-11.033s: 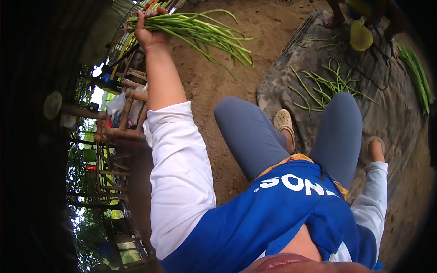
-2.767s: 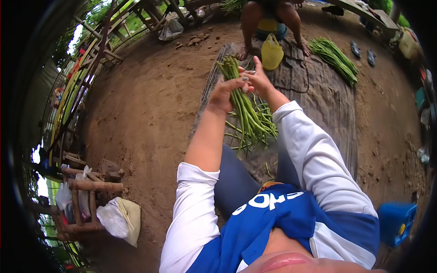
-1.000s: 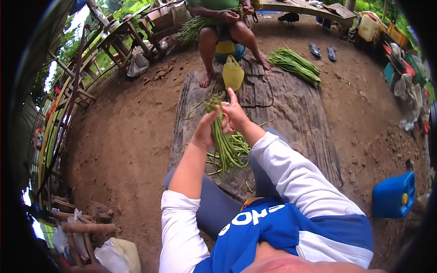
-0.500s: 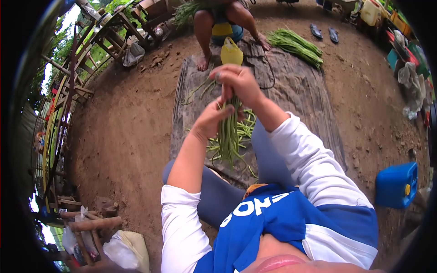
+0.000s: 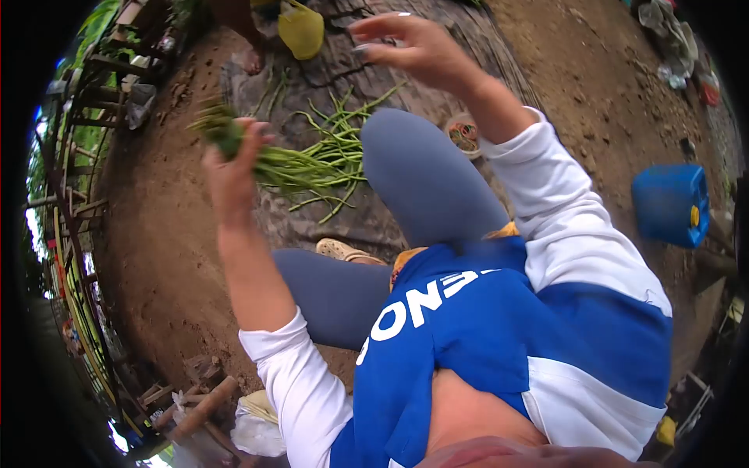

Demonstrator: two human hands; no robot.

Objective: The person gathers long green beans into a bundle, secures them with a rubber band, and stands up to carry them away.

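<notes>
My left hand (image 5: 238, 160) is closed around a bundle of green string beans (image 5: 214, 129), held out to the left with its ends sticking up past my fist. The lower part of the bundle trails right and visually overlaps loose string beans (image 5: 343, 129) lying on the dark mat. Raised over the far part of the mat, my right hand (image 5: 421, 51) has its thumb and fingers apart and nothing in them. A small tub of coloured rubber bands (image 5: 463, 134) stands below my right forearm, beside my knee.
A yellow plastic bag (image 5: 301, 31) sits on the worn mat (image 5: 343, 214) near another person's foot (image 5: 253, 61). To the right on bare soil is a blue jerrycan (image 5: 671, 204). A wooden fence (image 5: 78, 148) runs along the left; a white sack (image 5: 259, 429) lies at lower left.
My hands were together on the bundle and have separated. The left has carried the beans left; the right has let go and opened. The view has tilted down, revealing the rubber-band tub.
</notes>
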